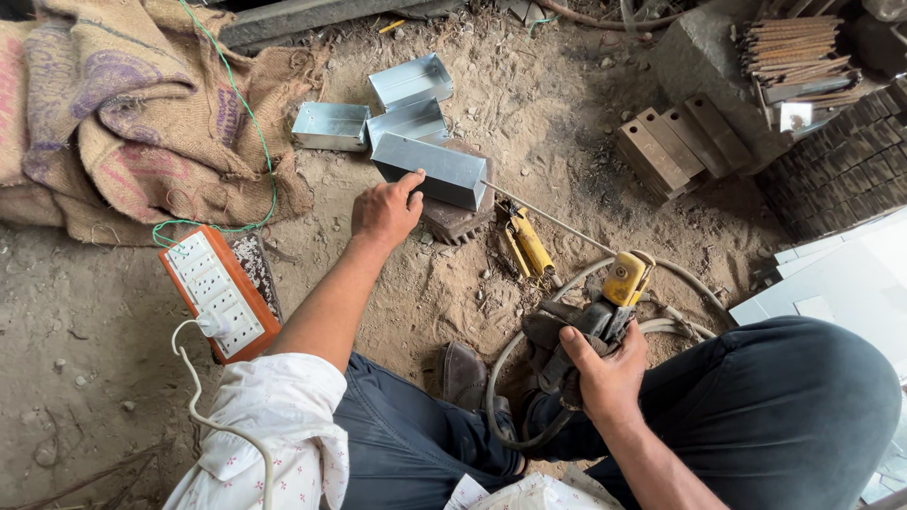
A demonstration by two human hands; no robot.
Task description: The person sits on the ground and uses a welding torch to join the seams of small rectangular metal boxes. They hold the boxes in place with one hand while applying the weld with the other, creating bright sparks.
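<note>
Reaching forward, your left hand (385, 212) touches the near edge of a folded sheet-metal box (431, 172) with open fingers, not closed around it. The box lies on a dark block (455, 219) on the dirt floor (113, 312), just in front of three similar boxes (397, 104). Your right hand (605, 373) has a closed grip on the welding electrode holder (595, 312), with its thin rod (548, 217) pointing toward the box.

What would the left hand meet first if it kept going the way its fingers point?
The left hand points up and right; its fingertips already reach the near metal box. Straight on, it would press into that box first, then likely the boxes behind, though depth is unclear.
</note>
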